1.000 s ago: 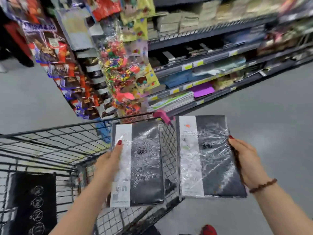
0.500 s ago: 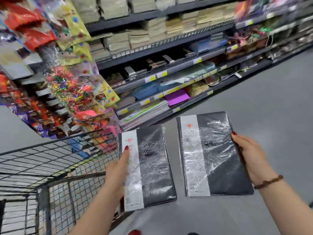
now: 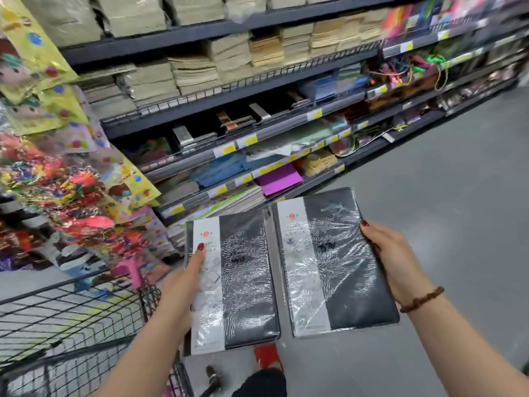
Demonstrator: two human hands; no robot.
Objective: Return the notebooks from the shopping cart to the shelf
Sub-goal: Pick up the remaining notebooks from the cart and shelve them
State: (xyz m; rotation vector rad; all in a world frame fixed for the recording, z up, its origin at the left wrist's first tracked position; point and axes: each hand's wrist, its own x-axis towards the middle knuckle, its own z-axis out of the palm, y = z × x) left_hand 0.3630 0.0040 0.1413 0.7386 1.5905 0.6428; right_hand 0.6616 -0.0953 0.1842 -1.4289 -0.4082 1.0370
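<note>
Each hand carries a black, white-banded notebook in crinkled shrink-wrap, out of the black wire shopping cart [image 3: 71,319] and level before the dark metal shelf [image 3: 257,138]. The left hand [image 3: 180,285] pinches the left notebook [image 3: 246,276] by its edge; the right hand [image 3: 392,259] clasps the right notebook [image 3: 343,259] likewise. That glossy film looks slippery: an edge hold could let one slide to the floor.

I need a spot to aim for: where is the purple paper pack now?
In the head view, the purple paper pack lies on a low shelf, just above the right-hand notebook.
</note>
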